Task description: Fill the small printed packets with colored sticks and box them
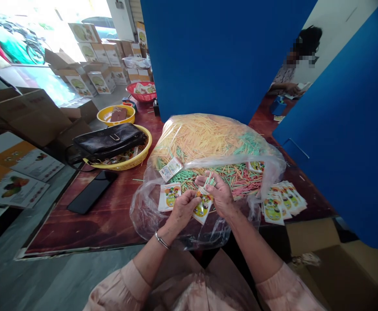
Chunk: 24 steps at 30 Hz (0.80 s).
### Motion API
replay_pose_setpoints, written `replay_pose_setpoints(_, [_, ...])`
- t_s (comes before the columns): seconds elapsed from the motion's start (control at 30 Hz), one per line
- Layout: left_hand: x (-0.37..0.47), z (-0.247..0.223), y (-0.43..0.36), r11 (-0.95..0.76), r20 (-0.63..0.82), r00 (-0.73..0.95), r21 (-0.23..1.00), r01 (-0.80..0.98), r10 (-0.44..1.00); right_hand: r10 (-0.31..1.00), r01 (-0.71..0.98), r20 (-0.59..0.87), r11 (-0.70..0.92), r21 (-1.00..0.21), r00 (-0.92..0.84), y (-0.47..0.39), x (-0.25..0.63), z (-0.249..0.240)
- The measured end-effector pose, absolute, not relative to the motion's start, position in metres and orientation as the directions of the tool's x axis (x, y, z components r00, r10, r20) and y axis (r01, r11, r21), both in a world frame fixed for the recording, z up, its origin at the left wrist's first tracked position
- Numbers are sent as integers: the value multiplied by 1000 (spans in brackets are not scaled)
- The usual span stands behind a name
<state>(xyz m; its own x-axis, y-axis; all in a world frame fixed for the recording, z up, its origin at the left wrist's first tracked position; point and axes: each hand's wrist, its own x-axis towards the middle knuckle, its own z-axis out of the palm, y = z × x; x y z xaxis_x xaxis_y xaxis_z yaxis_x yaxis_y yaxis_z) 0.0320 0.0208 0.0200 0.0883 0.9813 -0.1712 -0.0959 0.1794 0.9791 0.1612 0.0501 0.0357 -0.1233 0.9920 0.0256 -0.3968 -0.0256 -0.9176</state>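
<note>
A printed packet (203, 210) sits mid-frame between two bare hands above a red-brown table (91, 226), a small bunch of coloured sticks (210, 180) poised at its upper end. The filling of this one looks unfinished; whether any stick is inside cannot be told. A fan of packets (283, 202) lies at three o'clock, perhaps those already done. Plenty appears to remain: a large heap of loose sticks (205, 140) rises at twelve o'clock in a clear plastic bag (275, 166), with another packet (169, 197) just beside the hands at nine o'clock.

The left hand (185, 204), its forearm reaching in from seven o'clock, pinches the packet's side between thumb and bent fingers. The right hand (221, 195), coming from five o'clock, is palm partly up, its thumb pressing the sticks against loosely curled fingers.
</note>
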Motion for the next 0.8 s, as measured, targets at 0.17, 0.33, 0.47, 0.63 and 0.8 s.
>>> replay_pose_setpoints(0.17, [32,17,20,220,-204,91,948,-229,975,979,-178,116,85,-980,-168,47,167,41])
replay_pose_setpoints(0.33, [36,21,19,220,-197,103,922,-319,975,978,-98,149,136,-986,-143,34,169,30])
replay_pose_setpoints(0.47, [44,30,16,200,-181,91,936,-290,979,998,-27,69,69,-997,4,16,169,20])
replay_pose_setpoints(0.63, [38,40,14,93,-88,93,995,-47,992,900,182,95,18,-983,426,1,231,32])
replay_pose_setpoints(0.8, [7,30,16,69,-66,-48,996,55,997,751,633,322,-161,-757,576,2,336,13])
